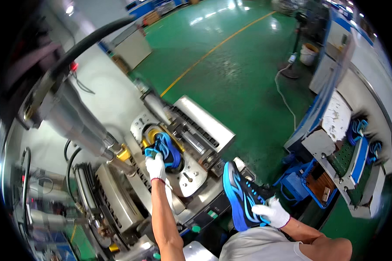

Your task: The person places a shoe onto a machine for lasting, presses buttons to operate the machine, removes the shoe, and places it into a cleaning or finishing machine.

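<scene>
Blue shoe (pixel 173 153) in left hand (pixel 156 168), apparently within metal cradle (pixel 194 173)

Open rm over green floor (pixel 231 78), upper ctr; L hand (pixel 156 167) hemmed by pipes (pixel 76 116) ctr-left & metal cylinder (pixel 193 142) mid-frame; pole stand (pixel 295 48) upper rt, tray (pixel 319 186) rt.
</scene>
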The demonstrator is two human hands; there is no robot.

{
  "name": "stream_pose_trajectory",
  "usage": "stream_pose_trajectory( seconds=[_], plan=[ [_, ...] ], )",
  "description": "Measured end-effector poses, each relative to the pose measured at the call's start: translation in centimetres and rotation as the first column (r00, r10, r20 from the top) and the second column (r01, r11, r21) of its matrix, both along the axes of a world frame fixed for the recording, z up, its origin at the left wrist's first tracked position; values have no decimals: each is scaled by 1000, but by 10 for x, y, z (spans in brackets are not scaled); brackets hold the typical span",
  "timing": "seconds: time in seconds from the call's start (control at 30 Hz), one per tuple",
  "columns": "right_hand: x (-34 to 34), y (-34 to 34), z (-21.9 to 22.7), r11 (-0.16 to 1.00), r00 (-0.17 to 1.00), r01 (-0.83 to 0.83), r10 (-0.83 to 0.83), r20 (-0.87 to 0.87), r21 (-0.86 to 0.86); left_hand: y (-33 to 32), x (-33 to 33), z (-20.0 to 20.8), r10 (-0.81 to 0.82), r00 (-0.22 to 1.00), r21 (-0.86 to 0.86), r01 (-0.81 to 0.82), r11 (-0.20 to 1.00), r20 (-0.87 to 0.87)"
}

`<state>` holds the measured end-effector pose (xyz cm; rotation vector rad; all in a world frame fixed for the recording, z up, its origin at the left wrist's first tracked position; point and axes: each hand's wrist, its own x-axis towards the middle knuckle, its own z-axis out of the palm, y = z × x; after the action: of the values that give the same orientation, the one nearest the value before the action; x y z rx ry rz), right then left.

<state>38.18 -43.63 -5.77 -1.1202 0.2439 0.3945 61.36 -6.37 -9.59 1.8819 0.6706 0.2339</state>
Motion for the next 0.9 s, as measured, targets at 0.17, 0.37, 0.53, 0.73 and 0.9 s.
stream_pose_trajectory(
  seconds=[0.17, 0.37, 0.53, 0.73, 0.9],
  plan=[
    [50, 39, 17, 964, 964, -34, 100, 244, -263, 6, -131, 34, -56, 987, -10, 58, 998, 149],
    [217, 185, 25, 931, 890, -324, 361, 280, -170, 0, -363, 46, 93, 994, -383, -65, 921, 53],
    [364, 300, -97, 298, 630, 299, 652, 422, -907, -39, -534, -8, 288, 935, -25, -299, 954, -208],
    [360, 319, -115, 296, 637, 132, 706, 309, -946, -104, -626, -62, 763, 537, 50, -806, 590, -360],
    [418, 281, -111, 566, 730, -438, 677, 91, -698, -108, -613, -194, 931, 138, 280, -930, 239, -337]
  ],
)
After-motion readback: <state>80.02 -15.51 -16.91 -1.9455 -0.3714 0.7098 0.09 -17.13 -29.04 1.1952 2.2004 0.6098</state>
